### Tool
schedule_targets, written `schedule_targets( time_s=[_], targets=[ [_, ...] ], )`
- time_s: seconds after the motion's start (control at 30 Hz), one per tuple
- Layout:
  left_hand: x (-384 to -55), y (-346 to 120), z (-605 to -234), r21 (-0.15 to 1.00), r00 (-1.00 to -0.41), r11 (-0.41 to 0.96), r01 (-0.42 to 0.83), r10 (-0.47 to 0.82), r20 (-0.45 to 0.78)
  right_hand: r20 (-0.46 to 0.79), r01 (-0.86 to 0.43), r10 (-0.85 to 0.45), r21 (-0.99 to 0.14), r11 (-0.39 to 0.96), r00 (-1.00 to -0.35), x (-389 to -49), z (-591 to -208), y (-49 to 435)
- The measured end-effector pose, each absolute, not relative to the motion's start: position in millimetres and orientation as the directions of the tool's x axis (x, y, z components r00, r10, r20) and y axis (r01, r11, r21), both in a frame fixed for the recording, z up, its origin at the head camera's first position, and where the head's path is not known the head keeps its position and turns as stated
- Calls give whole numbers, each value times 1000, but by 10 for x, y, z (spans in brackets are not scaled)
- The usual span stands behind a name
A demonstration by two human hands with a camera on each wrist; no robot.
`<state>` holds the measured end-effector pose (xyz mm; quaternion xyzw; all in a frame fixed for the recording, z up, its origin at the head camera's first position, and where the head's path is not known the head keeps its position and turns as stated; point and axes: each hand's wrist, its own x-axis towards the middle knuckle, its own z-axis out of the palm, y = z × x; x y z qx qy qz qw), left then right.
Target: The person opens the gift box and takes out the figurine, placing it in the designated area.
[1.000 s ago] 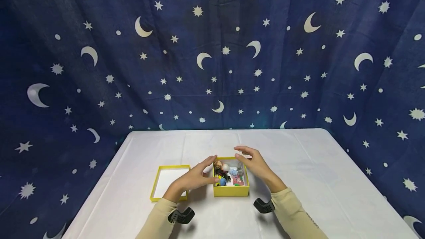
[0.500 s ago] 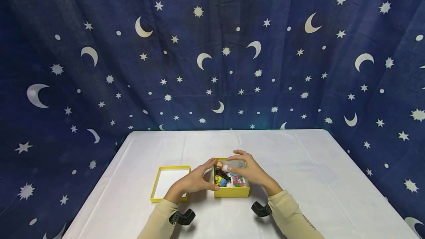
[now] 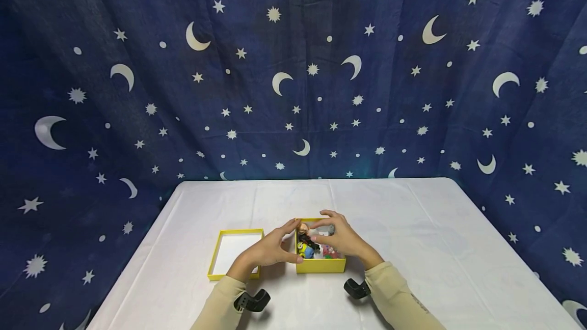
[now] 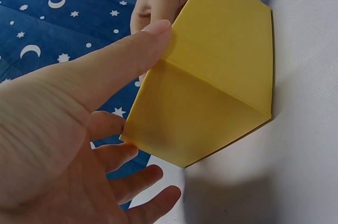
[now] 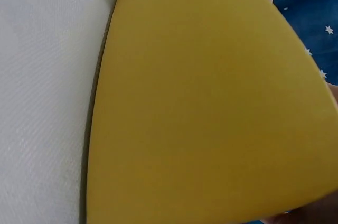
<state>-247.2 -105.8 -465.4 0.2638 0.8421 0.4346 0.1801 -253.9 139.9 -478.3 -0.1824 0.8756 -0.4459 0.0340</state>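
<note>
A yellow open box stands on the white table, holding several small toy figures. My left hand grips its left side, thumb at the near corner and fingertips at the far one; in the left wrist view the thumb presses on the rim. My right hand reaches over the right side into the box, thumb and index finger spread among the figures. Whether they pinch one cannot be told. A dark-clothed figure, a yellow-and-blue figure and a pink one show. The right wrist view shows mostly the box's wall.
Left of the box lies a yellow-rimmed lid with its white inside up, partly behind my left wrist. The white table spreads around. A dark blue curtain with moons and stars hangs behind it.
My right hand has moved left and down into the box, its thumb and index finger coming closer together over the figures. The left hand stays at the box's left side.
</note>
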Motion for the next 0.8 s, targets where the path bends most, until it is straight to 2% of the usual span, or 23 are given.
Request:
schedule_targets(
  time_s=[0.27, 0.8],
  targets=[
    [-2469, -1063, -4649, 814, -796, 493, 306, 601, -65, 111, -280, -311, -767, 577, -944, -2561, -4790, 1359],
    [-2493, -1059, -4699, 819, -794, 480, 315, 606, -49, 208, -339, -269, -657, 674, -940, -2539, -4847, 1275]
  ],
)
